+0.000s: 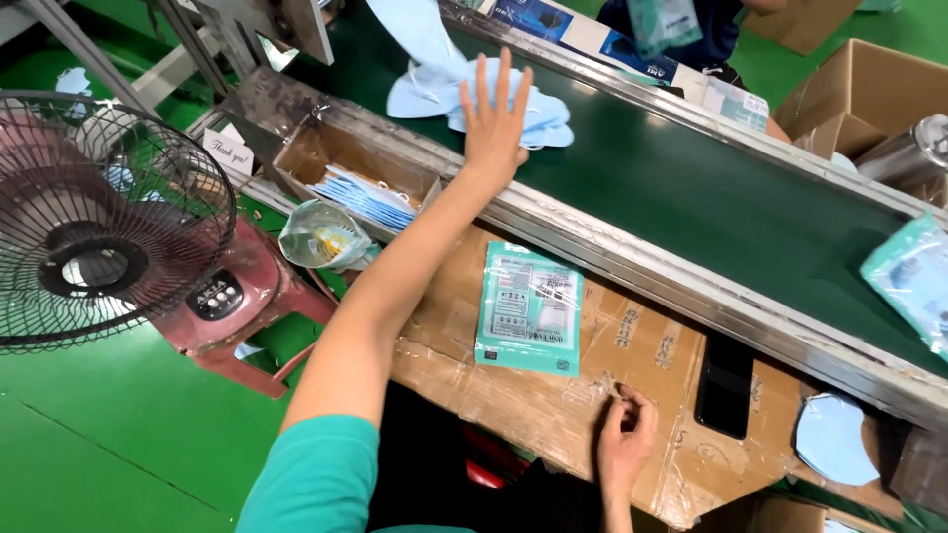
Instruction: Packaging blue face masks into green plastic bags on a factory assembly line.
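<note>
Over on the green conveyor belt, left hand stretched far out, fingers spread wide and flat, pressing down on a pile of pale blue face masks. Palm down, nothing gripped yet, just resting on top of the pile. Nearer than the belt, on the cardboard-covered counter, right hand lying with fingers curled narrow, thumb and forefinger pinched together at the taped surface; cannot tell whether anything sits between them. Just beside the belt's metal edge, flat on the cardboard, a teal packaging pouch, unheld. Left of the belt, an open cardboard box with more blue masks stacked inside, and a knotted clear plastic bag below it. Further left of the belt, a red standing fan on the green floor. At the belt's right end, another teal pouch; under the belt's edge there, a single blue mask and a dark phone on the cardboard. Beyond the belt, another person partly seen.

For a clean pick, by the look of it: keeping the palm flat to hold the pile together, then closing the fingers over the top mask only, so that the rest stay put on the belt.
</note>
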